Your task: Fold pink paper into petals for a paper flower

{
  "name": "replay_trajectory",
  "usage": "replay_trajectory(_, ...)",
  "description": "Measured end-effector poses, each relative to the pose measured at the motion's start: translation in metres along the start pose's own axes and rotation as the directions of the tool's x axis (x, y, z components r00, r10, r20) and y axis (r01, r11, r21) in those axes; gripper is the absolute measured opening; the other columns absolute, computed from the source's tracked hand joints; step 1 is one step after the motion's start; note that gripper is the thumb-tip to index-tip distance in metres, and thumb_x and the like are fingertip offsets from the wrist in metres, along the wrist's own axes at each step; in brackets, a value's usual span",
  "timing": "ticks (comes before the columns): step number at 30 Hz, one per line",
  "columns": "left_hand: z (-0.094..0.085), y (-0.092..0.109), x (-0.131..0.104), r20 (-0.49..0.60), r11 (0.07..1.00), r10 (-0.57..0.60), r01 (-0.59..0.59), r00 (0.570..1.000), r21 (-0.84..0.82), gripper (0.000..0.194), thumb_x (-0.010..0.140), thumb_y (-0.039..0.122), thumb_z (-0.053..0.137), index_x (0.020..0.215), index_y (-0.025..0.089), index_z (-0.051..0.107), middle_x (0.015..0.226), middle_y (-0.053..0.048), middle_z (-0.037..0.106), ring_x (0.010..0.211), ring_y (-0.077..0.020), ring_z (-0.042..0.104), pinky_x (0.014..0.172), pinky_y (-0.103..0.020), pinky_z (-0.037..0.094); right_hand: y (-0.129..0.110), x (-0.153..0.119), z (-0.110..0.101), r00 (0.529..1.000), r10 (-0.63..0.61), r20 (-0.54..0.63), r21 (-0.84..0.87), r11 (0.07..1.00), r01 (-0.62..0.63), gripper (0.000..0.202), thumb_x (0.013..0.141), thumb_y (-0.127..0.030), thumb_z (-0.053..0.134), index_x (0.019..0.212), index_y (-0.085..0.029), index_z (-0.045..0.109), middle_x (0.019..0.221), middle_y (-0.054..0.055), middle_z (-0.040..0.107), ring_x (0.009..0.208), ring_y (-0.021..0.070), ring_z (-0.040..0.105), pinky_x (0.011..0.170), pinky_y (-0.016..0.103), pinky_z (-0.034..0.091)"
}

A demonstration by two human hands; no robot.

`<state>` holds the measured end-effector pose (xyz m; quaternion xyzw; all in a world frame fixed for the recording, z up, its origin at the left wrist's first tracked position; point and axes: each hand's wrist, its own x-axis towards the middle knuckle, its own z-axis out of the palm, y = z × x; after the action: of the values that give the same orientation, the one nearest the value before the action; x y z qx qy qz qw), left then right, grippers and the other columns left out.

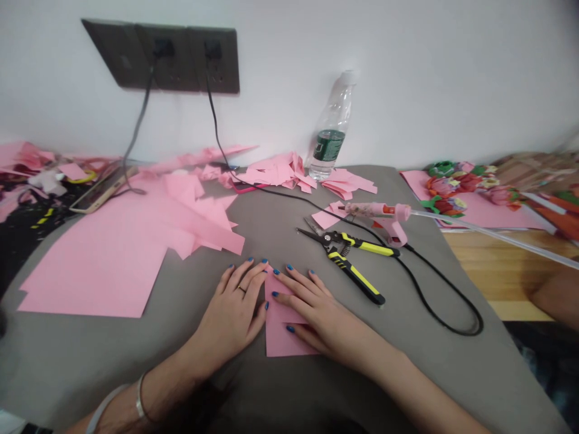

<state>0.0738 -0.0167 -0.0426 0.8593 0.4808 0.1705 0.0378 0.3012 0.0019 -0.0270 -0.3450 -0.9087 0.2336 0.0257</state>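
Note:
A folded piece of pink paper (pixel 289 346) lies flat on the grey table in front of me. My right hand (pixel 312 304) rests on it with fingers spread, covering much of its upper part. At the paper's left edge, my left hand (pixel 239 301) lies flat, its fingertips reaching the top left corner. Both hands are open and grip nothing. Right of them are yellow-and-black pliers (pixel 348 256) with their handles apart. A pink glue gun (pixel 389 220) stands behind the pliers, a clear glue stick running out of its back.
Large pink sheets (pixel 104 259) cover the table's left. Paper scraps (pixel 275 172) and a water bottle (pixel 330 135) stand along the wall. A phone (pixel 102 190) is at the left, and flowers (pixel 452 187) lie at the right. A black cord (pixel 289 196) crosses the table.

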Motion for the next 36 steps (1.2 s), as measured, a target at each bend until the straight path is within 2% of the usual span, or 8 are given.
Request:
replay_trajectory(6, -0.0021, -0.0029, -0.0013, 0.049, 1.0, 0.015, -0.015, 0.999, -0.013, 0.049, 0.097, 0.02, 0.046, 0.145, 0.009, 0.045, 0.148, -0.015, 0.055, 0.137, -0.0325, 0.043, 0.113, -0.053, 0.033, 0.0004, -0.0001, -0.0002, 1.0, -0.007, 0.003, -0.005, 1.0, 0.007, 0.049, 0.092, -0.015, 0.058, 0.141, -0.02, 0.054, 0.165, 0.012, 0.031, 0.153, 0.0365, 0.022, 0.114, 0.07, 0.029)
replay_trajectory(11, -0.0008, -0.0024, -0.0017, 0.039, 1.0, 0.011, -0.011, 0.999, 0.0, 0.049, 0.098, 0.019, 0.046, 0.146, 0.011, 0.045, 0.151, -0.015, 0.052, 0.138, -0.0325, 0.042, 0.114, -0.052, 0.031, 0.0004, -0.0007, -0.0002, 1.0, -0.015, -0.002, 0.0, 1.0, 0.015, 0.049, 0.092, -0.014, 0.057, 0.141, -0.02, 0.055, 0.164, 0.013, 0.032, 0.153, 0.0372, 0.022, 0.113, 0.071, 0.029)
replay_trajectory(20, -0.0006, -0.0016, -0.0021, 0.019, 1.0, -0.021, 0.021, 1.0, -0.021, 0.045, 0.096, 0.021, 0.05, 0.139, 0.008, 0.051, 0.154, -0.023, 0.042, 0.138, -0.0369, 0.042, 0.111, -0.057, 0.037, -0.0014, -0.001, 0.0004, 1.0, -0.011, -0.026, 0.004, 1.0, 0.011, 0.048, 0.092, -0.014, 0.056, 0.14, -0.019, 0.055, 0.164, 0.013, 0.032, 0.152, 0.0362, 0.023, 0.114, 0.07, 0.029)
replay_trajectory(28, 0.0001, -0.0004, -0.0031, 0.031, 1.0, -0.014, 0.014, 0.999, -0.003, 0.051, 0.097, 0.021, 0.048, 0.147, 0.01, 0.045, 0.153, -0.017, 0.048, 0.139, -0.0359, 0.04, 0.113, -0.056, 0.035, -0.0021, -0.0009, 0.0007, 0.999, -0.007, -0.038, -0.009, 1.0, 0.006, 0.047, 0.092, -0.013, 0.054, 0.139, -0.019, 0.055, 0.164, 0.012, 0.032, 0.152, 0.0356, 0.025, 0.115, 0.069, 0.03)
replay_trajectory(36, 0.0005, -0.0019, -0.0023, 0.039, 1.0, -0.002, 0.002, 0.999, 0.001, 0.049, 0.099, 0.019, 0.046, 0.147, 0.009, 0.045, 0.151, -0.014, 0.052, 0.137, -0.0356, 0.04, 0.112, -0.055, 0.035, -0.0014, -0.0007, 0.0016, 1.0, -0.004, -0.023, -0.026, 1.0, 0.004, 0.048, 0.092, -0.013, 0.054, 0.14, -0.019, 0.055, 0.164, 0.012, 0.032, 0.152, 0.0356, 0.026, 0.115, 0.068, 0.03)
